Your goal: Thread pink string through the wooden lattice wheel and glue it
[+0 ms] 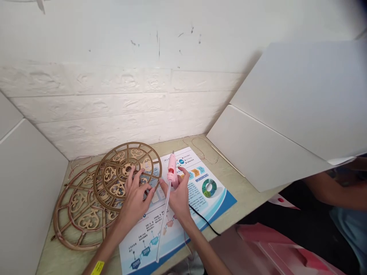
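Observation:
My right hand (179, 193) is wrapped round a pink glue gun (172, 168), its nozzle pointing away toward the wall. A long clear glue stick (163, 229) sticks out of its back end, and a black cord runs off to the right. Over the upper round bronze openwork frame (110, 158) lies my left hand (134, 198), its fingers spread on the frame's right part. That frame overlaps a larger round openwork frame (61, 214) at the left. Both my hands are above a printed blue and white sheet (220, 198).
White panels stand at the left (25, 191) and right (249, 149) of the green table (237, 183), with a white brick-pattern wall behind. Loose thin strings and a thin stick (228, 160) lie near the right panel. A person's arm (335, 193) shows at the far right.

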Available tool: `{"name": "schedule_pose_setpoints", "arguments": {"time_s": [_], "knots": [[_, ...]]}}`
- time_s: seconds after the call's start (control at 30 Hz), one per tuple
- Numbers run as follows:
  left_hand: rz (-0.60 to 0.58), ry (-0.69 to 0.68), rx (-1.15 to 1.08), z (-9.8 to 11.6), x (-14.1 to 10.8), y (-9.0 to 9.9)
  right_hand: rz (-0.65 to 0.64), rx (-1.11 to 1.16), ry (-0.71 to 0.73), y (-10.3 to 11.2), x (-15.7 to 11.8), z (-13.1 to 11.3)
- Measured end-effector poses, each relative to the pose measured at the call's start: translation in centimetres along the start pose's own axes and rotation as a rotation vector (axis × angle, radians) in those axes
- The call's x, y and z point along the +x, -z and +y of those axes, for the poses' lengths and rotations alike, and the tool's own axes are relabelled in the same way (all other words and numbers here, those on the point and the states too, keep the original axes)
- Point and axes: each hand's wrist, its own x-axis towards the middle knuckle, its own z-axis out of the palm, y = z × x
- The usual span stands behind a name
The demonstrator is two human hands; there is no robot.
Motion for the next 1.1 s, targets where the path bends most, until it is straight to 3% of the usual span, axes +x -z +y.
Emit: {"name": "schedule_pose_setpoints", "arguments": {"time_s": [0.37, 0.53, 0.7, 0.93, 1.1], "knots": [[-0.016, 0.022, 0.004, 0.0, -0.2, -0.5, -0.064, -0.012, 0.003, -0.1, 0.3, 1.1], [-0.006, 0.014, 0.030, -0.1, -0.2, -0.8, -0.075, -0.084, -0.019, 0.2, 0.4, 0.3], [-0.011, 0.014, 0.068, 0.0, -0.2, -0.9, -0.058, -0.151, 0.038, 2.5, 0.4, -1.0], [-0.025, 0.030, 0.082, 0.4, 0.0, -0.8, -0.275, -0.258, 0.095, 6.6, 1.4, -1.5], [-0.053, 0.039, 0.084, 0.7, 0.0, -0.7, -0.342, -0.155, -0.039, 8.5, 1.5, -1.2]]}}
